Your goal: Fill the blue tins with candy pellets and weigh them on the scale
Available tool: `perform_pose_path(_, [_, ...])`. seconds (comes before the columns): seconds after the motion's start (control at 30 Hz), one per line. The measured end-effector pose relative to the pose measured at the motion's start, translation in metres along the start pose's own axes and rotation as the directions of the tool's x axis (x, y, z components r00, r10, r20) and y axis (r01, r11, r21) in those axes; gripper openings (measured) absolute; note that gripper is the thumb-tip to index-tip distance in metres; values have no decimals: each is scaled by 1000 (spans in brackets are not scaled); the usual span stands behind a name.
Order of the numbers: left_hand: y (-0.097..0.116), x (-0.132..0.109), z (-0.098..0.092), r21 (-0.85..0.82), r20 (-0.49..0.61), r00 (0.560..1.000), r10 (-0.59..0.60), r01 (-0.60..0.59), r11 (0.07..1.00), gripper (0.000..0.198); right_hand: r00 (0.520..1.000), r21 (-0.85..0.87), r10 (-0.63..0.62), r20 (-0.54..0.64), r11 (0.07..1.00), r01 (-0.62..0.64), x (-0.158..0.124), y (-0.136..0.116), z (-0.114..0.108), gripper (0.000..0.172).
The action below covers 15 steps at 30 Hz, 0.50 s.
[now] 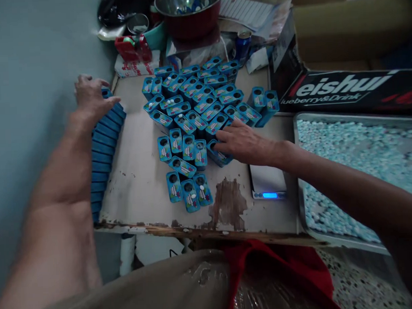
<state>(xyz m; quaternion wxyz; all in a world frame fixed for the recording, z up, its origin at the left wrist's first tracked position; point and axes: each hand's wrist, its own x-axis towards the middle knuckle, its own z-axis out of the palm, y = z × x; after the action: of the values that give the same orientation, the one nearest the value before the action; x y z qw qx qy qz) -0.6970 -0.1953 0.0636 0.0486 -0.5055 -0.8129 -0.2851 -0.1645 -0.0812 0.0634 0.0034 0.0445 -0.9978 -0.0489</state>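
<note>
At the left edge of the table, my left hand (91, 96) rests with fingers spread at the far end of a row of stacked blue cases (104, 151). My right hand (241, 142) reaches over the group of small blue boxes with round holes (204, 103), its fingers at a tilted blue box (220, 157) on the near side. Whether those fingertips grip the box is hard to see. White pieces lie on some box tops, such as a near box (191, 201). Below my right hand is a scale (268, 183) with a lit blue display.
A metal tray (299, 169) of pale blue and white pieces lies at the right, before a large black carton (349, 90). Behind the boxes stand a red bowl (189, 24), a can (243, 46) and a red tape dispenser (133, 49). A wall borders the left.
</note>
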Motion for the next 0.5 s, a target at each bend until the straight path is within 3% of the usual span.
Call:
perform_pose_path(0.07, [33, -28, -15, 211, 34, 997, -70, 61, 976, 87, 999, 33, -33, 42, 999, 32, -5, -7, -14, 24])
perform_pose_path(0.1, [48, -46, -22, 267, 57, 998, -30, 14, 964, 84, 997, 44, -40, 60, 998, 38, -11, -11, -22, 24])
perform_pose_path(0.17, [73, -86, -32, 302, 60, 985, 162, -173, 938, 76, 995, 41, 5, 101, 999, -9, -31, -21, -38, 22])
perform_pose_path(0.23, [90, -130, -36, 282, 39, 942, 332, -329, 901, 63, 976, 13, 157, 154, 987, -161, -58, -32, -49, 19])
perform_pose_path(0.3, [103, -174, -33, 248, 6, 908, 420, -408, 879, 45, 905, -23, 376, 198, 925, -379, -88, -44, -52, 16])
perform_pose_path(0.37, [114, -214, -28, 212, -35, 898, 439, -422, 881, 35, 786, -54, 575, 226, 813, -579, -115, -53, -48, 17])
perform_pose_path(0.43, [124, -247, -20, 157, -68, 902, 426, -412, 897, 38, 667, -54, 707, 234, 695, -717, -134, -59, -38, 21])
perform_pose_path(0.5, [132, -275, -12, 78, -88, 911, 402, -396, 915, 43, 598, 12, 776, 203, 608, -794, -146, -62, -26, 22])
